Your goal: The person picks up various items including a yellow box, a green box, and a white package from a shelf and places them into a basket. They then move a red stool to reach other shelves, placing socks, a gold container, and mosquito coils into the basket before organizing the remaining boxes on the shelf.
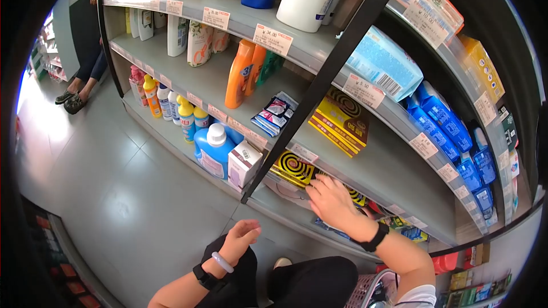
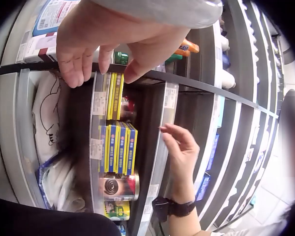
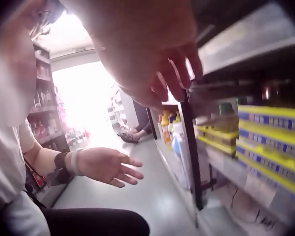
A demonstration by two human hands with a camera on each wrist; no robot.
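My right hand [image 1: 334,204] hovers at the front edge of a low shelf, its fingers loosely bent and nothing held in them. Just left of it in the head view lies a yellow box with a black spiral [image 1: 292,168]. Stacked yellow-and-blue boxes [image 2: 119,150] stand on that shelf in the left wrist view, and the same stack [image 3: 273,142] shows at the right of the right wrist view. My left hand [image 1: 238,240], with a pale bangle on its wrist, is held above my knee, fingers relaxed and holding nothing.
Brown-and-yellow boxes [image 1: 342,122] sit one shelf up, beside a black upright post [image 1: 328,74]. A blue detergent bottle [image 1: 212,151] and a white carton [image 1: 244,162] stand left of the post. A pink basket [image 1: 362,290] is by my leg. Another person's legs [image 1: 91,71] are at far left.
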